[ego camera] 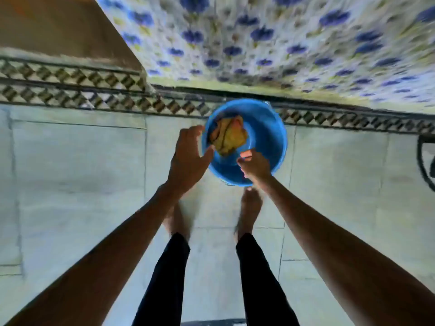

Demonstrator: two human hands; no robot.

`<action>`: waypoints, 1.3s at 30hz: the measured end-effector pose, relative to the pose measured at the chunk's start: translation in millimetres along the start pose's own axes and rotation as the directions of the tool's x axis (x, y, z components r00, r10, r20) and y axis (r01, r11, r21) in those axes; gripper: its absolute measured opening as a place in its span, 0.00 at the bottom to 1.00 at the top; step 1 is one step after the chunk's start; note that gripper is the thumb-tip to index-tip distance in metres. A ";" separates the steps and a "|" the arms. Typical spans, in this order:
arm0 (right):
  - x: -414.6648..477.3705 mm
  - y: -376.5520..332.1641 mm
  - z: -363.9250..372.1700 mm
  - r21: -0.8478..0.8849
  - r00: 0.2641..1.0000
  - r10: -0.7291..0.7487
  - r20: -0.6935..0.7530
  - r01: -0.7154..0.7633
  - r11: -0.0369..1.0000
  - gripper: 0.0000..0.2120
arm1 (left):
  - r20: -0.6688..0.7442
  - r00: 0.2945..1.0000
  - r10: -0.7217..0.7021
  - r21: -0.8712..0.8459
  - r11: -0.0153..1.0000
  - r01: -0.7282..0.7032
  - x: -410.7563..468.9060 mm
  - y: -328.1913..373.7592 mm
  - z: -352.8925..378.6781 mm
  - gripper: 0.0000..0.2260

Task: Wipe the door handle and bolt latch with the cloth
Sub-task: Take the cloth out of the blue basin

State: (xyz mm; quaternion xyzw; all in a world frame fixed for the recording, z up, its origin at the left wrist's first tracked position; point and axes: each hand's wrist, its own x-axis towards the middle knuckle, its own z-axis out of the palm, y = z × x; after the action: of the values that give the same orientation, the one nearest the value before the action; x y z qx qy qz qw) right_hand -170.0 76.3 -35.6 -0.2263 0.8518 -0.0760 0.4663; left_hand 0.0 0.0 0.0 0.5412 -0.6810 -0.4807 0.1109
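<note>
A crumpled yellow cloth lies inside a round blue bucket that stands on the floor by the patterned tile border. My left hand hovers at the bucket's left rim with its fingers spread, and its thumb reaches close to the cloth's edge. My right hand is over the bucket's near rim with its fingers curled in, and nothing shows in it. No door handle or bolt latch is in view. The picture is blurred by motion.
My bare feet stand on pale floor tiles just behind the bucket. A blue-flowered curtain hangs at the top right. A brown panel is at the top left, and a dark curved object at the right edge.
</note>
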 end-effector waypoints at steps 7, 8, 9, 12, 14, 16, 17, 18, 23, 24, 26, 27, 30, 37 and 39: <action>121.3 6.5 55.8 0.000 0.985 0.102 -0.141 -0.103 0.995 0.28 | -0.129 0.990 -0.050 -0.089 0.995 0.038 34.6 -58.7 82.5 0.28; 133.0 9.4 61.4 -0.023 0.984 0.103 -0.144 -0.107 0.994 0.29 | -0.163 0.986 -0.045 -0.086 0.996 0.032 35.6 -62.0 86.6 0.28; 141.7 11.1 63.9 -0.047 0.983 0.096 -0.157 -0.104 0.993 0.28 | -0.196 0.979 -0.048 -0.082 0.996 0.033 35.7 -63.4 89.6 0.28; 156.4 13.5 62.9 -0.085 0.984 0.069 -0.163 -0.083 0.993 0.27 | -0.235 0.970 -0.057 -0.085 0.996 0.038 36.4 -64.6 94.7 0.27; 156.9 13.8 61.1 -0.062 0.988 0.057 -0.141 -0.066 0.996 0.24 | -0.229 0.972 -0.058 -0.081 0.996 0.040 36.3 -62.7 93.8 0.27; 148.7 9.6 57.0 0.079 0.991 0.035 -0.129 -0.025 0.997 0.16 | -0.212 0.975 -0.065 -0.073 0.996 0.051 34.9 -58.9 89.7 0.27; 141.9 7.4 53.5 0.167 0.990 0.023 -0.136 0.000 0.986 0.11 | -0.198 0.977 -0.075 -0.069 0.996 0.062 33.8 -56.3 87.3 0.27; 132.6 5.1 48.8 0.242 0.989 0.021 -0.146 0.015 0.970 0.07 | -0.173 0.981 -0.089 -0.064 0.995 0.079 33.3 -52.9 84.1 0.27; 71.8 -4.0 1.7 0.443 0.994 0.001 -0.109 0.047 0.895 0.08 | -0.055 0.971 -0.233 -0.048 0.972 0.231 26.2 -32.9 59.6 0.24; 58.8 -6.9 -9.6 0.480 0.996 0.001 -0.085 0.040 0.876 0.09 | -0.052 0.965 -0.258 -0.054 0.965 0.255 21.8 -26.8 53.2 0.24; 24.3 -20.6 -38.1 0.552 0.999 0.002 -0.054 0.028 0.833 0.09 | -0.059 0.963 -0.264 -0.074 0.963 0.260 7.6 -6.4 33.7 0.22; 1.9 -30.2 -53.5 0.590 0.999 0.002 -0.040 0.022 0.807 0.08 | -0.058 0.961 -0.269 -0.088 0.961 0.263 0.1 5.1 22.4 0.21; -77.8 -64.1 -97.2 0.684 0.998 -0.048 0.033 0.013 0.730 0.11 | -0.033 0.953 -0.301 -0.144 0.945 0.293 -21.8 49.9 -15.2 0.18; -322.1 -182.8 -221.0 0.800 0.921 -0.275 0.276 -0.061 0.597 0.11 | 0.026 0.945 -0.325 -0.559 0.779 0.283 -102.5 202.3 -179.2 0.10; -395.9 -219.0 -255.4 0.835 0.865 -0.349 0.361 -0.133 0.534 0.17 | 0.091 0.942 -0.323 -0.715 0.637 0.288 -135.9 258.2 -242.6 0.09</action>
State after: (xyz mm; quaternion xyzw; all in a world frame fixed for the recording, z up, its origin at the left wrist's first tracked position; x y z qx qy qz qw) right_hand -129.6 42.2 481.2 -0.0406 0.5461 -0.4443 0.7090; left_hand 53.0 -27.4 374.7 0.5719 -0.3339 -0.7077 0.2461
